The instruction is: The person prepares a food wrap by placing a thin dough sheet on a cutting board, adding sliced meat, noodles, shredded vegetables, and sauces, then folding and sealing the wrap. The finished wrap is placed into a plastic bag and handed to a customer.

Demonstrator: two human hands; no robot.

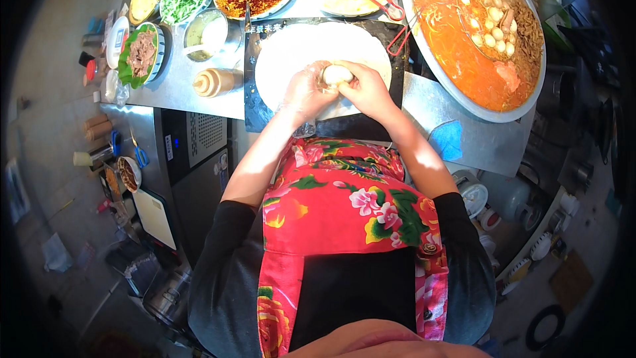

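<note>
Egg (338, 75) at twelve o'clock is held between the curled left hand (307, 91) and curled right hand (368, 91) over a pale round sheet (273, 59), and I judge uneven pressure could make it slip.

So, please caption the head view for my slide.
Left hand and right hand hold a pale egg over a white flatbread.

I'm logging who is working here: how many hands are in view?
2: the left hand at the left of a whitish egg, the right hand at its right. Some fingers are hidden; no other hand shows.
</note>
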